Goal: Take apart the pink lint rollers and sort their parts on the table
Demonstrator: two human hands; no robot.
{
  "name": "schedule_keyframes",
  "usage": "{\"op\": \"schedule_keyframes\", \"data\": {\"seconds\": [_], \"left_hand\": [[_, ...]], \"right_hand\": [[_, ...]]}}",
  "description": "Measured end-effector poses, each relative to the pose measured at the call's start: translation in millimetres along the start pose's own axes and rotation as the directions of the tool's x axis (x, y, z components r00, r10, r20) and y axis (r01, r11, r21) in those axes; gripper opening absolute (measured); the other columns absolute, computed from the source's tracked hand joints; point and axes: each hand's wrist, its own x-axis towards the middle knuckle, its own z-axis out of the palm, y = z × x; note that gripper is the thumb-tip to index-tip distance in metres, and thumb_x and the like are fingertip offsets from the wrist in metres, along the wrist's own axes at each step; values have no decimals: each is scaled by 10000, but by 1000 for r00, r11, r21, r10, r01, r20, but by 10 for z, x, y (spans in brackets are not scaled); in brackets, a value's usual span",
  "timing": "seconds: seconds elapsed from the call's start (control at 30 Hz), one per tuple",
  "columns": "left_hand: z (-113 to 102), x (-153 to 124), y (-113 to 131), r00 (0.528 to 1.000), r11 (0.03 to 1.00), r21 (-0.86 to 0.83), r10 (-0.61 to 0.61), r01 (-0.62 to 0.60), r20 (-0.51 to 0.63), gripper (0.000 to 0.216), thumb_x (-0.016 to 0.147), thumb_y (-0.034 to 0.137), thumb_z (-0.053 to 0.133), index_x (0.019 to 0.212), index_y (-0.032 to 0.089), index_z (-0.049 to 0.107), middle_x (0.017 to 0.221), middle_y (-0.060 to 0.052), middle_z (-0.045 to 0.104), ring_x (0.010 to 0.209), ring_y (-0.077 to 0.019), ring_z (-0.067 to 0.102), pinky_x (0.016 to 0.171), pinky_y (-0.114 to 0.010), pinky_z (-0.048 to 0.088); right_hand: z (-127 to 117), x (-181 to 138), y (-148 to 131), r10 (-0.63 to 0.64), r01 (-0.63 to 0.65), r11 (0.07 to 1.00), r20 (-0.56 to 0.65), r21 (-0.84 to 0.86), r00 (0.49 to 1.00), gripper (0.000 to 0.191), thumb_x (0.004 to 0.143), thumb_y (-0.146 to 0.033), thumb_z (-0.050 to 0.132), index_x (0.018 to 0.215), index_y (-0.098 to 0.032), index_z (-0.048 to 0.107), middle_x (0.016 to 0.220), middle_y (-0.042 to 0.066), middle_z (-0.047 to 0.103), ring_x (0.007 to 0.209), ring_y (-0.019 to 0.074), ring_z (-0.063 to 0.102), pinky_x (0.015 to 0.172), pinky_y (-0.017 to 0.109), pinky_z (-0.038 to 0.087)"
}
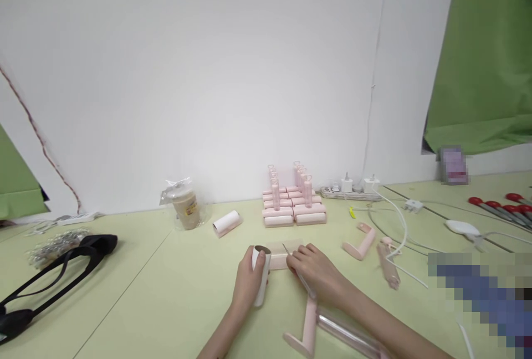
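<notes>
Left hand (246, 280) curled around the white roll (262, 283) over the near desk (166, 298), hollow end exposed, apparently for steadiness. Right hand (318, 270) closed round a slender tool (306, 286), likely for control. Pink rollers (277, 211): rowed far, presumably saving space.

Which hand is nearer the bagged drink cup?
Left. The left hand, around a white roll, is right of the cup and closer to the camera; the right hand is farther right.
</notes>
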Motion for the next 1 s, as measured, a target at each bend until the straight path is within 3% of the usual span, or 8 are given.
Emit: {"op": "schedule_keyframes", "data": {"seconds": [0.1, 0.27, 0.37, 0.43, 0.53, 0.67, 0.83, 1.0], "left_hand": [[-16, 8, 5, 1000, 1000, -10, 21, -22, -5, 305, 796, 485, 359, 785, 197, 459, 589, 25, 506, 523, -139, 528, 454, -225, 427], [-62, -8, 48, 999, 999, 0, 54, -54, -1, 267, 803, 433, 361, 810, 194, 479, 594, 18, 529, 515, -139, 528, 488, -229, 413], [-79, 28, 141, 992, 987, 101, 126, -126, 11, 226, 715, 410, 518, 813, 207, 493, 670, 14, 574, 582, -150, 541, 540, -232, 404], [-51, 102, 237, 982, 956, 227, 180, -188, 54, 236, 645, 358, 602, 813, 223, 505, 719, 21, 594, 643, -158, 542, 569, -228, 387], [75, 274, 398, 965, 923, 283, 236, -261, 118, 205, 669, 314, 568, 842, 232, 493, 729, 32, 590, 650, -153, 531, 570, -225, 374], [346, 479, 549, 926, 905, 207, 344, -371, 156, 194, 683, 284, 552, 849, 223, 473, 763, 26, 582, 675, -146, 523, 604, -226, 388], [543, 563, 543, 905, 906, 119, 379, -405, 193, 208, 674, 306, 570, 835, 215, 475, 737, 28, 565, 650, -141, 513, 624, -241, 404], [456, 604, 435, 913, 918, 74, 375, -390, 160, 223, 687, 309, 569, 857, 215, 460, 749, 32, 539, 664, -131, 498, 626, -232, 398]], "right_hand": [[-31, -22, 14, 6, -5, 1000, -23, 27, 1000, 222, 664, 29, 430, 671, -189, 465, 675, 17, 581, 644, 165, 505, 616, 285, 329], [-193, 73, 122, 184, -149, 965, -151, 214, 971, 84, 825, -177, 410, 756, -192, 455, 742, 19, 593, 686, 159, 547, 663, 292, 387], [-380, 237, 144, 208, -144, 930, -162, 338, 965, 179, 848, -326, 403, 747, -198, 477, 757, 20, 617, 708, 164, 587, 648, 281, 424], [-568, 344, 120, 290, -153, 805, -155, 573, 944, 282, 887, -395, 290, 796, -203, 475, 736, 15, 630, 629, 146, 605, 585, 261, 441], [-834, 437, 91, 458, -141, 573, -173, 808, 872, 356, 880, -469, 250, 718, -213, 436, 457, -59, 521, 356, 103, 478, 420, 218, 377], [-901, 457, 175, 583, -214, 642, -288, 736, 759, 387, 820, -477, 388, 539, -214, 351, 315, -93, 346, 313, 82, 379, 362, 185, 284], [-758, 427, 295, 620, -293, 639, -250, 711, 744, 383, 799, -487, 417, 535, -212, 385, 321, -80, 399, 333, 91, 397, 380, 192, 305], [-803, 384, 288, 631, -303, 646, -267, 700, 728, 407, 831, -535, 322, 597, -215, 412, 397, -69, 410, 388, 101, 400, 409, 203, 315]]}}
